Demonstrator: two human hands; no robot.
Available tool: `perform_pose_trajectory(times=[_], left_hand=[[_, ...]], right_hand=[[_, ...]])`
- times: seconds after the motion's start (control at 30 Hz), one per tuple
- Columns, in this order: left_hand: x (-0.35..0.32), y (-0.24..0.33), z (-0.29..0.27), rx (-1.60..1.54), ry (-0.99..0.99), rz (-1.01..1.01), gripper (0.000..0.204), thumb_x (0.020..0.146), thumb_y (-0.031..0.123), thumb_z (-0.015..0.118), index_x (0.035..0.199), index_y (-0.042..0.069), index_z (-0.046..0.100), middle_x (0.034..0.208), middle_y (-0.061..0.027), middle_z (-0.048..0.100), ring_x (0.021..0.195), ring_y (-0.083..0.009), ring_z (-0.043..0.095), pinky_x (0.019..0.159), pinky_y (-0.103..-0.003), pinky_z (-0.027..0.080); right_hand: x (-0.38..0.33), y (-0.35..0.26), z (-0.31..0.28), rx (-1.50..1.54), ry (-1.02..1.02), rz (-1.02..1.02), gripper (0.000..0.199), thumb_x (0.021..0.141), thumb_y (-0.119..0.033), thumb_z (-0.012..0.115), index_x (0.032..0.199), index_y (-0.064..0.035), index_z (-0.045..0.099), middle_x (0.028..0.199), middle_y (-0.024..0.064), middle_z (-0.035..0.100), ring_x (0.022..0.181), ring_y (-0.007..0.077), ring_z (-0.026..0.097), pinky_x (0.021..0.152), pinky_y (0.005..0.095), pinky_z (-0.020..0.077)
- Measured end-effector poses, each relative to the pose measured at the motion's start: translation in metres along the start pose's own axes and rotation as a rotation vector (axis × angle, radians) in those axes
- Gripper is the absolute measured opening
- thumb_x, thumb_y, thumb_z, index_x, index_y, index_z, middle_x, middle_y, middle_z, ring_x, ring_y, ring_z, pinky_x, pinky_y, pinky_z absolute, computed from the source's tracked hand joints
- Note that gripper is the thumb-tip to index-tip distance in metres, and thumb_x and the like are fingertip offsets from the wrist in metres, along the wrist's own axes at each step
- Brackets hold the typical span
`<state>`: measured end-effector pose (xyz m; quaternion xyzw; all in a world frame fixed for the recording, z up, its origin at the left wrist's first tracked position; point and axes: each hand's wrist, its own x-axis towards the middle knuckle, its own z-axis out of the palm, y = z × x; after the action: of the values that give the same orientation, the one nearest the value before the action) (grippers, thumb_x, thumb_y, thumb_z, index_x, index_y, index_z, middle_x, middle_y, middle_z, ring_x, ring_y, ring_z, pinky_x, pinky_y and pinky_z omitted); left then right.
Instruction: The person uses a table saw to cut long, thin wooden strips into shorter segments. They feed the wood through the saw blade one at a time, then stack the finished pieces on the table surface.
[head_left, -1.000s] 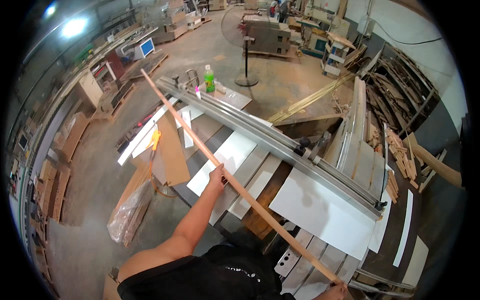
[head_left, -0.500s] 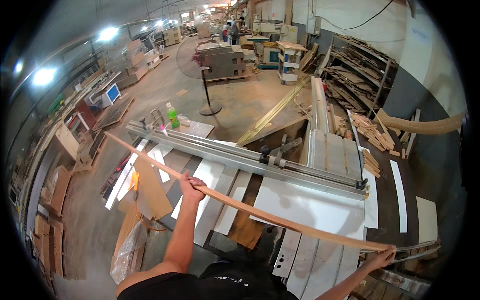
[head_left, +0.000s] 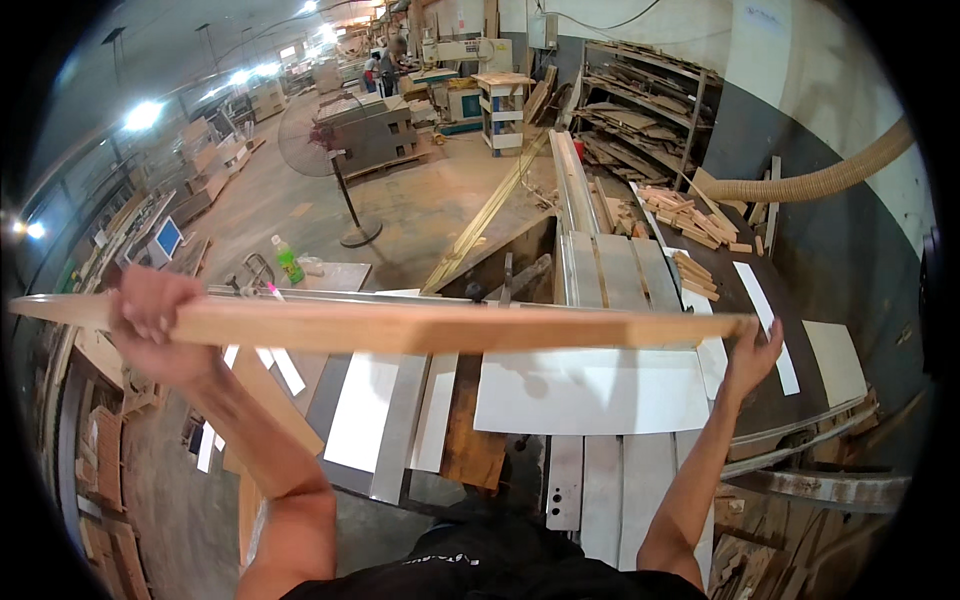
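Observation:
A long wooden strip (head_left: 450,328) is raised high in front of me, nearly level across the view. My left hand (head_left: 155,315) is wrapped round it near its left end, slightly smeared by motion. At the right end my right hand (head_left: 752,358) grips the strip, fingers and thumb about its tip. Below the strip lies a white panel (head_left: 590,395) on the saw table, with a second white board (head_left: 362,400) and a grey metal bar (head_left: 403,425) to its left. Most of the long metal fence is hidden behind the strip.
Offcuts lie piled (head_left: 690,215) on the dark side table (head_left: 735,300) at right, near a ribbed hose (head_left: 820,188). Beyond the saw table are a green bottle (head_left: 288,260), a pedestal fan (head_left: 345,195) and long thin strips (head_left: 490,210). People work far back.
Both hands have lifted the strip from its low slant over the table to a nearly level position closer to my head. The view has shifted, too.

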<state>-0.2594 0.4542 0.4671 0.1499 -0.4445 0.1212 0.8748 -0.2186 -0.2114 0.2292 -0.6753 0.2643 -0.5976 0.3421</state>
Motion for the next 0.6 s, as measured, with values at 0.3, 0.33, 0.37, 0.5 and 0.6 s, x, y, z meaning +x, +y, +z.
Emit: perform_pose_trajectory(times=[0.3,0.33,0.37,0.5,0.6], left_hand=[[0.127,-0.079,0.059,0.473,-0.035,0.254,0.02,0.083,0.014,0.053,0.068,0.014,0.04,0.058,-0.0002,0.034,0.051,-0.0131,0.033,0.064,-0.033,0.035],[0.142,-0.09,0.063,0.534,-0.02,0.29,0.021,0.083,0.014,0.053,0.068,0.014,0.039,0.058,0.0,0.033,0.051,-0.0134,0.033,0.063,-0.033,0.035],[0.158,-0.103,0.072,0.575,-0.009,0.324,0.021,0.083,0.014,0.053,0.068,0.014,0.038,0.058,0.0002,0.032,0.051,-0.0138,0.032,0.062,-0.032,0.035],[0.219,-0.156,0.053,0.9,0.357,0.583,0.052,0.091,0.046,0.064,0.115,0.0,0.067,0.094,-0.0123,0.071,0.078,-0.0204,0.066,0.073,-0.039,0.054],[0.206,-0.214,0.03,0.972,0.329,0.477,0.045,0.089,0.04,0.066,0.109,0.0,0.067,0.089,-0.0118,0.07,0.075,-0.0199,0.064,0.071,-0.038,0.053]], right_hand=[[-0.016,-0.342,0.0,0.51,-0.35,-0.992,0.053,0.084,-0.012,0.08,0.133,-0.0025,0.061,0.131,0.0116,0.064,0.12,0.026,0.062,0.102,0.038,0.0472],[-0.018,-0.369,-0.003,0.551,-0.326,-1.11,0.054,0.083,-0.013,0.082,0.132,-0.0023,0.062,0.127,0.0113,0.066,0.114,0.027,0.064,0.099,0.0387,0.0494],[-0.019,-0.4,-0.008,0.588,-0.297,-1.238,0.055,0.082,-0.015,0.083,0.132,-0.0021,0.062,0.123,0.0111,0.068,0.108,0.028,0.067,0.096,0.0393,0.0516],[-0.047,-0.444,0.031,0.862,-0.385,-1.355,0.04,0.089,-0.023,0.077,0.12,-0.0024,0.061,0.11,0.0118,0.066,0.1,0.0255,0.064,0.089,0.0378,0.0496],[-0.05,-0.423,0.06,0.835,-0.454,-1.362,0.036,0.091,-0.024,0.075,0.116,-0.0037,0.059,0.105,0.0097,0.063,0.094,0.022,0.061,0.083,0.0355,0.0463]])
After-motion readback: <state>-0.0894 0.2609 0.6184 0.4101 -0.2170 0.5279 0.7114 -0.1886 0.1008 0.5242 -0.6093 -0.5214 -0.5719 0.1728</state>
